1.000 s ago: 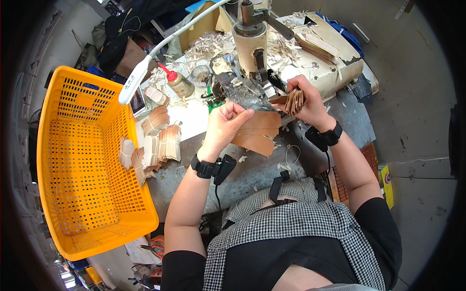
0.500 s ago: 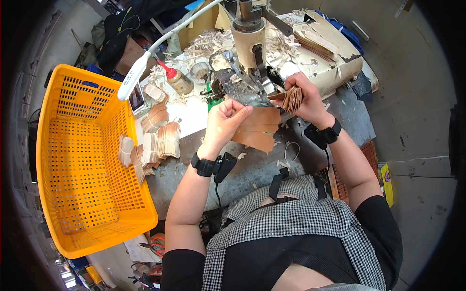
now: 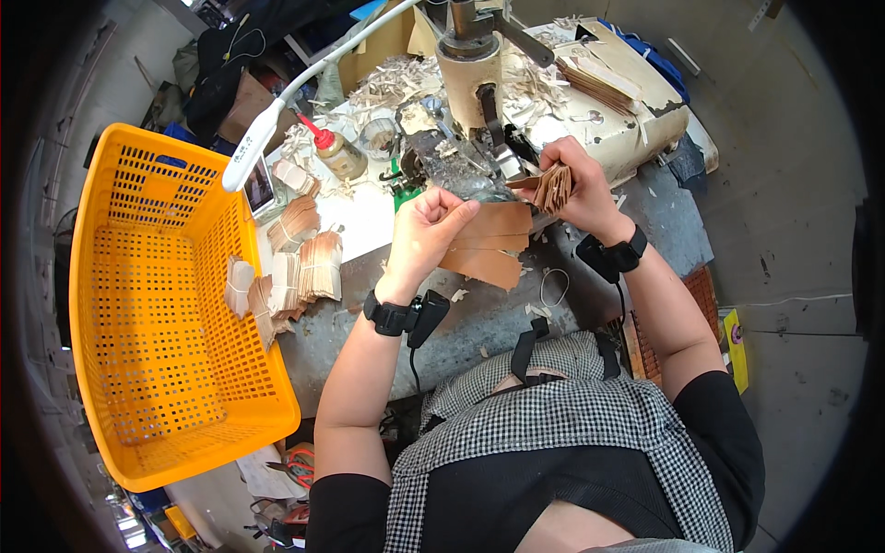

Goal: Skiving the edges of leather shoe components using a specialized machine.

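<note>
My right hand (image 3: 585, 184) is closed around a small fanned stack of brown leather-like pieces (image 3: 554, 190), beside the working end of a cream-painted bench machine (image 3: 470, 88). One flat brown strip sticks out from that stack toward the machine. My left hand (image 3: 431, 226) is pinched, thumb against forefinger, in front of the machine; what the fingertips hold, if anything, is hidden. Flat brown leather-like pieces (image 3: 489, 256) lie overlapping on the metal worktop just right of the left hand.
Left of the worktop stands a yellow plastic basket (image 3: 166, 341). Tied bundles of pieces (image 3: 318, 267) sit beside it. Behind are a red-capped bottle (image 3: 341, 155), a white lamp (image 3: 258, 143) and pale scraps (image 3: 406, 81). A rubber band (image 3: 554, 288) lies near the front edge.
</note>
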